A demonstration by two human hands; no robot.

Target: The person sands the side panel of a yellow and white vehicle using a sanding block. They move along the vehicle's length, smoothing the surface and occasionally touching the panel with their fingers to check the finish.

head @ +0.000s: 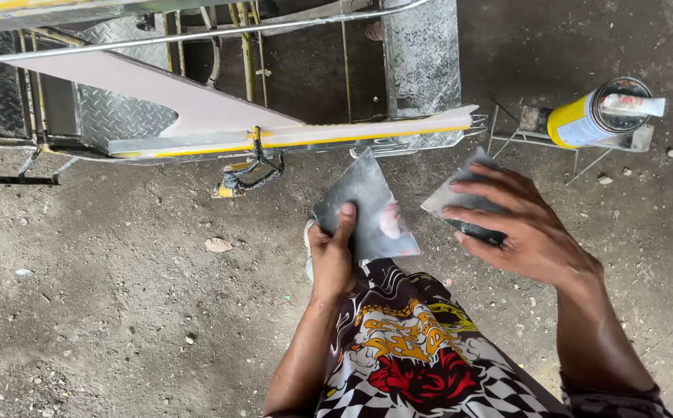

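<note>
My left hand (331, 255) grips a flat grey metal spreader plate (367, 205) by its lower left corner, thumb on top; a dab of pinkish putty sits on its face. My right hand (518, 224) holds a second, smaller grey spreader (460, 193), fingers curled over it. The two plates are held side by side, a little apart, above my patterned shorts (414, 356).
A vehicle frame with a pink puttied panel (197, 104), yellow trim and checker-plate steps (421, 54) stands ahead. A yellow-labelled can (595, 116) with a stick on it rests on a small wire stand at right. Dirt ground with pebbles lies all around.
</note>
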